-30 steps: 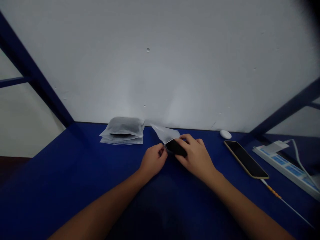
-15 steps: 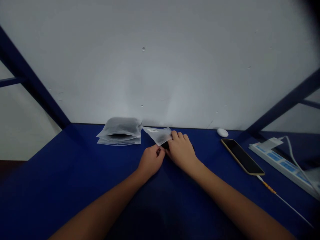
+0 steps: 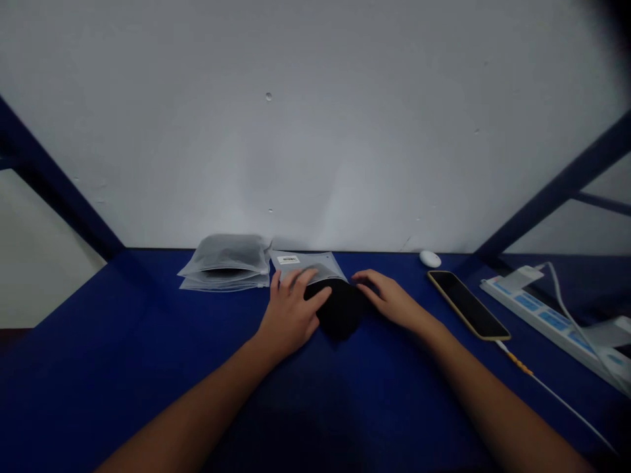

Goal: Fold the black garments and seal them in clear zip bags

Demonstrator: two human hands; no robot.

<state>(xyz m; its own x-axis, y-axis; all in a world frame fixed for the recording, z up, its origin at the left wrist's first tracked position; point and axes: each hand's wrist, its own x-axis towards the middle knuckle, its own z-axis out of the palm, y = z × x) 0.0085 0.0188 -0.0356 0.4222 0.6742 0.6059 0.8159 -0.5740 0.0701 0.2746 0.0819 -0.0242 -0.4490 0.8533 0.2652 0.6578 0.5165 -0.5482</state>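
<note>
A frosted zip bag [image 3: 323, 260] with a small barcode label lies flat near the wall. Out of its near end spreads a piece of black cloth [image 3: 340, 312], whose exact kind I cannot tell; part of it is inside the bag. My left hand [image 3: 290, 312] rests with fingers spread over the bag's left side and the cloth's edge. On the other side, my right hand [image 3: 389, 299] is beside the cloth's right edge, fingers loosely bent and apart, with nothing seen in them. A stack of frosted zip bags [image 3: 227, 259] with dark contents lies left of the labelled bag.
To the right lies a phone [image 3: 468, 305] with a charging cable [image 3: 552, 391] plugged in. Beyond it are a white power strip [image 3: 542, 318] and a white oval object [image 3: 430, 259]. A pale wall [image 3: 305, 131] stands behind the blue table [image 3: 148, 355].
The bag, tilted up before, now lies flat with its label showing. More black cloth shows outside it. My left hand has spread over it, and my right hand has let go and moved right.
</note>
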